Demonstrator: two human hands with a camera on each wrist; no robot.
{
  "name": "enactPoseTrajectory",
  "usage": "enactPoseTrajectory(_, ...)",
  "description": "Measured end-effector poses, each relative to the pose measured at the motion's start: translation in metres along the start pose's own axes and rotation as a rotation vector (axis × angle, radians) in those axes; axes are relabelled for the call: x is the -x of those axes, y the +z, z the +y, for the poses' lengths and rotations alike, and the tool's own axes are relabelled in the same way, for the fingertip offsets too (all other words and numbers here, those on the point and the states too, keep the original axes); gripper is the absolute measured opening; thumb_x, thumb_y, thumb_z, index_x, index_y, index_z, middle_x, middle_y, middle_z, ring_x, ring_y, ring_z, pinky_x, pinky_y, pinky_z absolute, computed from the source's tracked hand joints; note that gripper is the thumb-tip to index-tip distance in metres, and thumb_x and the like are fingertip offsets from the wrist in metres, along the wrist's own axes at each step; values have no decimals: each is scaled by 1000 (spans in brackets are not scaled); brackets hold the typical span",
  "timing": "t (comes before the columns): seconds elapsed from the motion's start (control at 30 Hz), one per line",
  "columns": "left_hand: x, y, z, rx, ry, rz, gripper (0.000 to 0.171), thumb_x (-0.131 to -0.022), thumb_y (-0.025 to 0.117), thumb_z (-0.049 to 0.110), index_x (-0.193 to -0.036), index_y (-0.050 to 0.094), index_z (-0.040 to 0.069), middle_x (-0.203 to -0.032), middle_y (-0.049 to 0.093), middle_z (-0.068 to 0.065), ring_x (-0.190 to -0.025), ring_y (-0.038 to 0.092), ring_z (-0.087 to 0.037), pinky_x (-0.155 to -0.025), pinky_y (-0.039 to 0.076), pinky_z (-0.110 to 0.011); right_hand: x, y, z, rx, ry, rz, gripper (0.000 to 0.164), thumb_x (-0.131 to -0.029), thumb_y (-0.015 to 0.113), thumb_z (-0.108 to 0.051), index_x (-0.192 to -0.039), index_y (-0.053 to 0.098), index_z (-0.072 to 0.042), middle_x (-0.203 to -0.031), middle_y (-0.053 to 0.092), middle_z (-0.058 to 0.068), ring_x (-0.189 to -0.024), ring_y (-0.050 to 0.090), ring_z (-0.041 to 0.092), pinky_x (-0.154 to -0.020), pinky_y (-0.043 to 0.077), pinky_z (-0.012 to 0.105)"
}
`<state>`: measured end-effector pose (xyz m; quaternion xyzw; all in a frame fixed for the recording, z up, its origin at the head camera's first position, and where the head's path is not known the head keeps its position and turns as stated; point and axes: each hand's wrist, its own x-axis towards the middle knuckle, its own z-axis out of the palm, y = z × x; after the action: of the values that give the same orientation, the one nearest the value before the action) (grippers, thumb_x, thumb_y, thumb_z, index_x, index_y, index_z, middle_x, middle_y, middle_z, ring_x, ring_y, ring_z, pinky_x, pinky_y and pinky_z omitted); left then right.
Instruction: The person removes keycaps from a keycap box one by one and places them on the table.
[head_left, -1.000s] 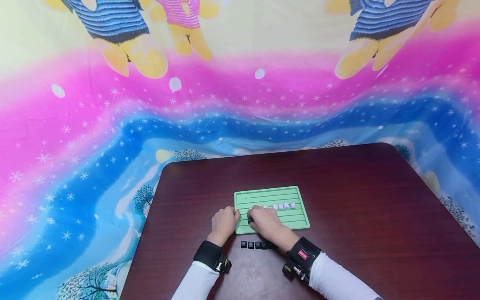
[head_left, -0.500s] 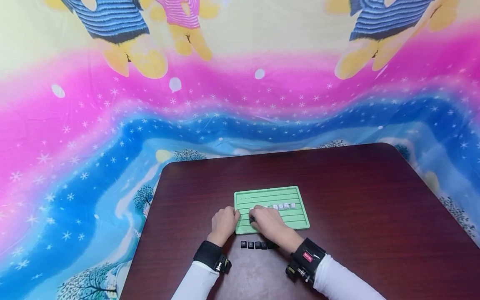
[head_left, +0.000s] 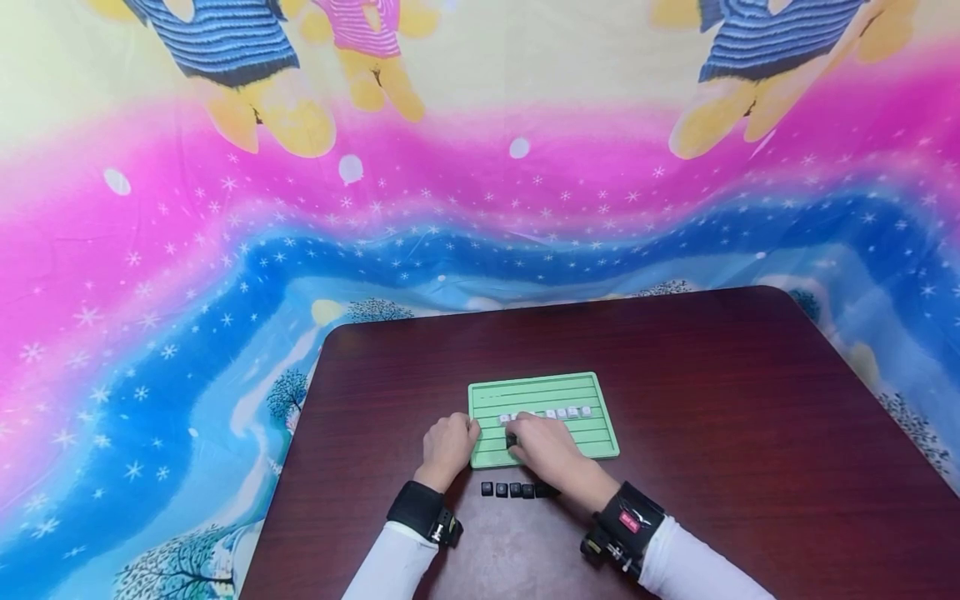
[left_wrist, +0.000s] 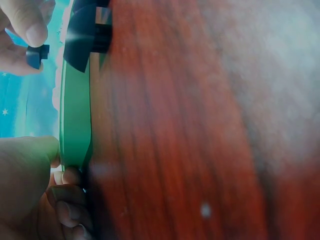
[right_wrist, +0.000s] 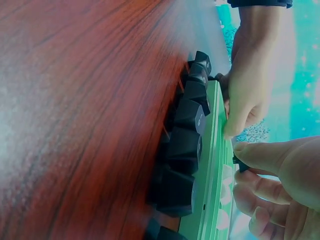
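A light green ridged tray [head_left: 605, 429] lies on the table. At its left edge, my left hand [head_left: 448, 448] grips the rim, thumb on top and fingers curled at the side in the left wrist view. Over the tray's middle, my right hand [head_left: 546, 448] pinches a black keycap [right_wrist: 243, 165] between thumb and finger. In the left wrist view that keycap [left_wrist: 35, 56] is held above the tray's surface. Several white keycaps [head_left: 573, 412] sit in a row along one slot; my right hand hides part of that row.
Several black keycaps [head_left: 515, 490] stand in a line on the dark wooden table [head_left: 720, 400], just in front of the tray. The right forearm covers the line's right end. A patterned cloth [head_left: 450, 183] hangs behind the table.
My right hand has shifted slightly right over the tray with the black keycap, uncovering a white keycap at the row's left end. The left hand and tray have stayed put.
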<state>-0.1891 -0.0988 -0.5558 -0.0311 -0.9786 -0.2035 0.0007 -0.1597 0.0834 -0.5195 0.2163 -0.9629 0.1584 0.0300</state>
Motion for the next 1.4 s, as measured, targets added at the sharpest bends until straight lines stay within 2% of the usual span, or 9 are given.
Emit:
enactPoseTrajectory(0.33,-2,-1,0,3,10,17,47,-97,57,25,-55,35,20,-52,27,7,-45,36,-15,-45,27,-30,7,-2,6,-2,4,23,13,-83,80,-17,-94,74,-16,-89,69,-3,-73,66,14,-58,50,31)
enactPoseTrajectory(0.97,-2,-1,0,-8,7,13,47,-98,57,28,-56,37,19,-52,31,5,-47,41,-16,-46,30,-31,20,-7,13,27,43,44,14,-82,81,-16,-95,74,-17,-88,68,-5,-74,65,13,-59,51,32)
enactPoseTrajectory(1.17,-1,-1,0,7,3,-3,47,-98,56,26,-56,36,19,-52,29,6,-46,37,-15,-46,28,-30,24,-9,15,24,43,60,16,-82,81,-17,-96,74,-17,-91,70,-4,-78,68,15,-61,52,34)
enactPoseTrajectory(1.4,0,0,-1,10,6,11,47,-98,56,25,-56,35,19,-53,26,7,-45,33,-14,-46,26,-29,29,-13,18,29,57,65,16,-82,82,-19,-95,75,-18,-89,70,-6,-77,67,13,-60,52,31)
